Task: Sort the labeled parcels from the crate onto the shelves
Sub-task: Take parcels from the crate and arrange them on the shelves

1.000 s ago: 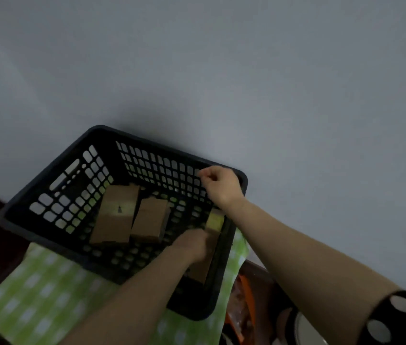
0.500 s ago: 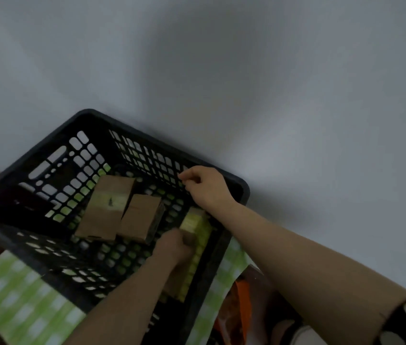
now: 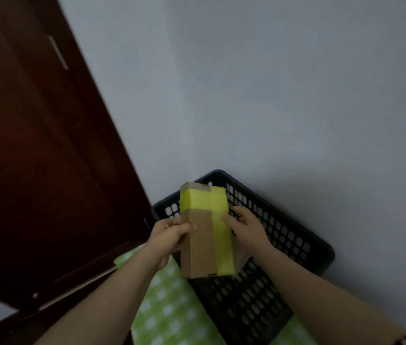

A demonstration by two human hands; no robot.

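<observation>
The long brown cardboard parcel wrapped in yellow-green tape (image 3: 205, 235), which lay in the black perforated plastic crate (image 3: 284, 235) a moment ago, is now lifted clear above it, so one parcel seems ready for shelving. The left hand (image 3: 169, 236) clasps its left edge in a closed grip; the right hand (image 3: 245, 226) presses against the taped side.

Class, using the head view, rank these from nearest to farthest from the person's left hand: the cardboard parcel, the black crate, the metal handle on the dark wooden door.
1. Cardboard parcel: held in the left hand, on its right.
2. Black crate: just behind and right of the hand, against the wall.
3. Metal handle: far up, upper left, on the dark wooden door.
</observation>
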